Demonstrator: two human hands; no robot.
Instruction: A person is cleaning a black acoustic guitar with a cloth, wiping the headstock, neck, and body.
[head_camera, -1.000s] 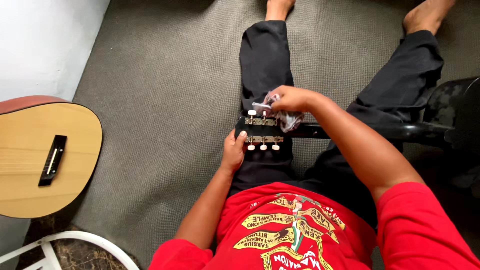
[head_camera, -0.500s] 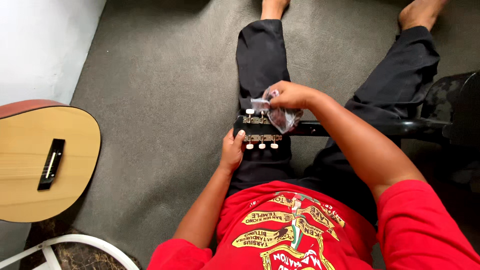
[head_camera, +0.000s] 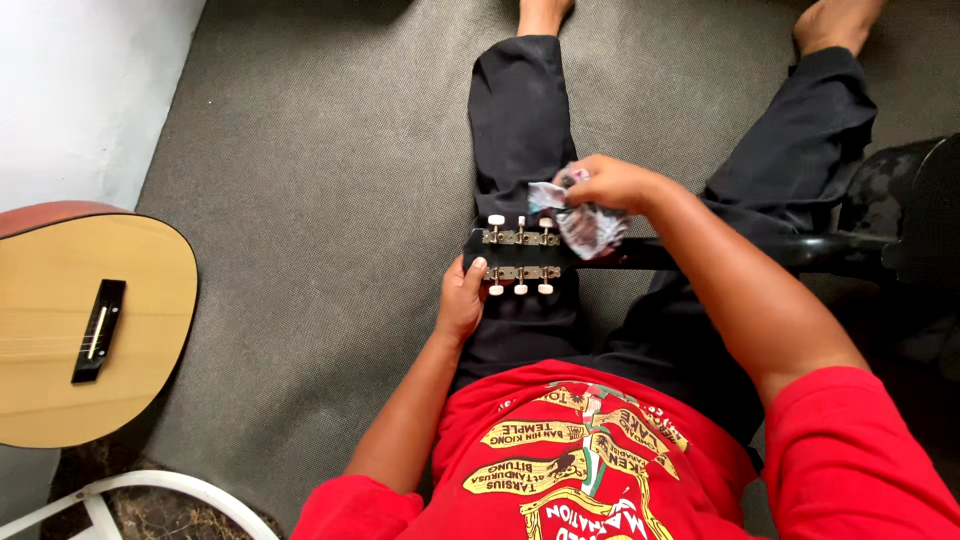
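Black guitar headstock (head_camera: 520, 254) lies across the person's lap, with white tuning pegs on both edges. The left hand (head_camera: 460, 300) closes around its end from below. The right hand (head_camera: 612, 183) pinches a crumpled cloth (head_camera: 588, 226) against the neck just beside the headstock. The cloth looks soft and light; the headstock is stiff, so holding its end seems safest, away from the pegs.

The black guitar's body (head_camera: 930, 215) is running off the right edge, so only a dark corner of it is showing, and its neck (head_camera: 740, 255) is disappearing behind the right forearm. The crumpled cloth (head_camera: 585, 225) is hiding the strings under it and is mostly being covered by the right hand (head_camera: 615, 185). The tan guitar (head_camera: 90, 320) is being cut by the left edge.
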